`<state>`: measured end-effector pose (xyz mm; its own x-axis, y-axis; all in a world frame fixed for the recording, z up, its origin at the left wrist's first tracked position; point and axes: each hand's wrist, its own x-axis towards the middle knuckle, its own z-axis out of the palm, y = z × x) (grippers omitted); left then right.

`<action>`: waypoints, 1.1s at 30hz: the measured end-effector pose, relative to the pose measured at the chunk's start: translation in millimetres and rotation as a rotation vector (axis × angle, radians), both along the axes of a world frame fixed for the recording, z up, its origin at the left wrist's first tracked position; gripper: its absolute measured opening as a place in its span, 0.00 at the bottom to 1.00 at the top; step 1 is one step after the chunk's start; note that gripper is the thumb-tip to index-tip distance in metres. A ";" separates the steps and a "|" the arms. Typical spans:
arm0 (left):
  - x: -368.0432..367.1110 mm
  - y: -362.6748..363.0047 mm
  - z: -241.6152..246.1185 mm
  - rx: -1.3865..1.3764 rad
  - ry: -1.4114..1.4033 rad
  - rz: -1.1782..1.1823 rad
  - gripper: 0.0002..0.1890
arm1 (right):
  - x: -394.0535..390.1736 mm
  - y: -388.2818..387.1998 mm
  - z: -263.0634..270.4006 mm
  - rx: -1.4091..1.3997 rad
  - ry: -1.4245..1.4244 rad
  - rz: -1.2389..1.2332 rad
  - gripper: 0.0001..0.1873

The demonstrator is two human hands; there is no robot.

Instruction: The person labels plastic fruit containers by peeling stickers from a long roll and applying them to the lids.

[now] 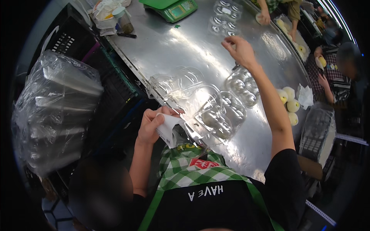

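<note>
My left hand [150,124] pinches a white sheet of labels [167,130] that bears small print, at the near edge of the metal table. Beside it, open clear plastic clamshell boxes [185,83] lie partly over the table's edge. Over the table, my right hand [241,53] is raised with its fingers loosely bent and apart; I see nothing in them. Below that wrist sits a clear molded fruit tray [244,85], and a similar one [231,111] lies nearer to me. Further clear trays [225,17] are beyond the right hand.
A green digital scale [173,11] stands at the far side, near a lidded jar [122,20] and a black marker [127,35]. Several pale fruits in foam nets [290,101] sit at right. Wrapped clear containers [57,112] are stacked at left. Other people's hands [263,17] work across the table.
</note>
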<state>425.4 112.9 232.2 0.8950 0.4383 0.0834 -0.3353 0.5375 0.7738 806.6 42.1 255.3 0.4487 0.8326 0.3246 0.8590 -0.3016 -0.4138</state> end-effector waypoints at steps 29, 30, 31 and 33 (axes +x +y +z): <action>76.7 6.8 62.0 0.651 -0.021 0.073 0.14 | -195.6 -207.3 -39.9 1.016 1.171 -0.731 0.15; 78.3 -1.0 58.7 0.606 0.029 0.057 0.14 | -192.5 -212.8 -65.6 0.875 1.268 -0.840 0.17; 77.6 -8.0 56.6 0.562 0.084 0.047 0.14 | -196.3 -209.7 -80.4 0.802 1.282 -0.956 0.18; 76.1 -13.8 50.3 0.536 0.099 0.008 0.14 | -202.2 -214.7 -112.5 0.749 1.347 -1.054 0.21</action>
